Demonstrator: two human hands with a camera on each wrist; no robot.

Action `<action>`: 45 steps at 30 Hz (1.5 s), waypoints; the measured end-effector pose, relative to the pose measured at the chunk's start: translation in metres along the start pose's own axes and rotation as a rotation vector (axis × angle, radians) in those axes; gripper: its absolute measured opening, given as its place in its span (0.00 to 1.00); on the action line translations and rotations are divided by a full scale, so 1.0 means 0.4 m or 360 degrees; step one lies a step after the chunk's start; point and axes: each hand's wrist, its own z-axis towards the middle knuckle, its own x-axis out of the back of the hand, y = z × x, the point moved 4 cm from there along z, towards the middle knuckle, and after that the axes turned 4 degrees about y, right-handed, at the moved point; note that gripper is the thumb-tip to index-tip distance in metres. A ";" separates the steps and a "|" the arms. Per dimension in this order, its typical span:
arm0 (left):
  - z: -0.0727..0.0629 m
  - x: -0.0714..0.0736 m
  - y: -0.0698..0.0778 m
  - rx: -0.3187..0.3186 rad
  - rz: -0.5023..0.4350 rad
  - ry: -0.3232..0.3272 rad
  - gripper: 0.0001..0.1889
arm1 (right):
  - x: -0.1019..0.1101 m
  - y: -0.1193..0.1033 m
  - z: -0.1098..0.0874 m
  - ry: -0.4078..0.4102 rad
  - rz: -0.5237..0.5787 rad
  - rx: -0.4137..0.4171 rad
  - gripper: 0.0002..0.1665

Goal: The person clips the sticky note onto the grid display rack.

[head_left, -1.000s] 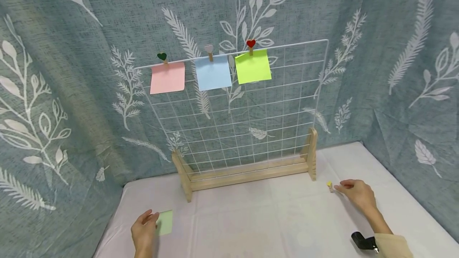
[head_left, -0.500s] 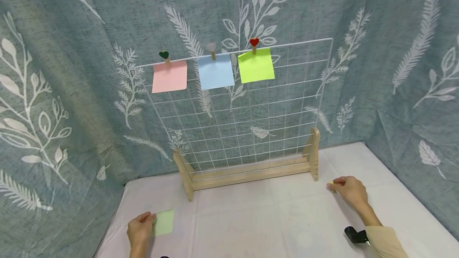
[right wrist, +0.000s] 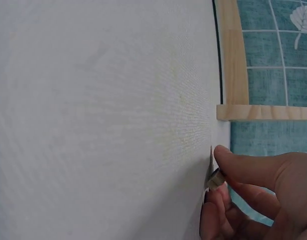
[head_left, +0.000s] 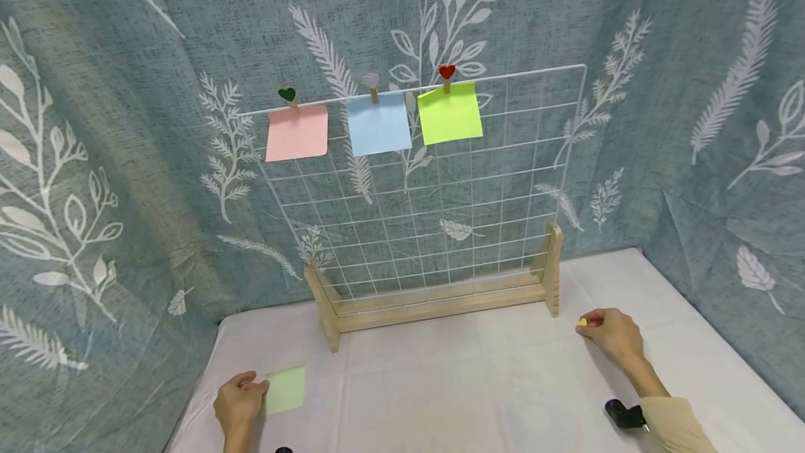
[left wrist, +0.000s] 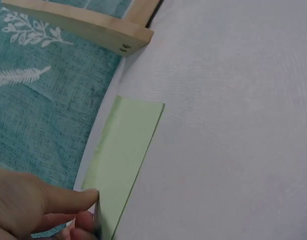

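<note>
At the lower left of the head view my left hand (head_left: pixel 240 403) pinches the left edge of a pale green paper note (head_left: pixel 286 390) lying on the white tabletop. In the left wrist view its thumb (left wrist: pixel 76 200) is on the note's near end, with the other fingers curled below. Over on the right, my right hand (head_left: pixel 615 336) pinches a small wooden clothespin with a yellow top (head_left: pixel 583 322) close over the tabletop. The right wrist view shows the clothespin's wooden end (right wrist: pixel 215 179) between thumb and fingers; the rest of it is hidden.
A white wire grid (head_left: pixel 409 229) stands in a wooden base (head_left: pixel 440 305) at the back. Heart-topped clothespins hold pink (head_left: pixel 297 133), blue (head_left: pixel 379 126) and lime (head_left: pixel 450 114) notes on its top bar. Patterned teal cloth (head_left: pixel 126 229) surrounds the white tabletop (head_left: pixel 434 383).
My right hand has moved left onto the yellow-topped clothespin, which lay just beyond its fingertips, and now pinches it. My left hand has shifted slightly left, and more of the pale green note shows.
</note>
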 end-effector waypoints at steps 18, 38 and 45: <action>-0.006 -0.001 -0.003 -0.0100 -0.0037 -0.0379 0.12 | 0.014 0.010 -0.018 -0.0060 0.0413 -0.0017 0.17; -0.085 -0.073 0.060 0.0240 -0.0653 -0.0723 0.14 | 0.067 -0.019 0.004 -0.0089 0.0627 0.0129 0.21; -0.108 -0.092 0.096 0.0150 -0.0651 -0.0728 0.15 | 0.072 -0.039 0.014 -0.0056 0.0611 0.0184 0.22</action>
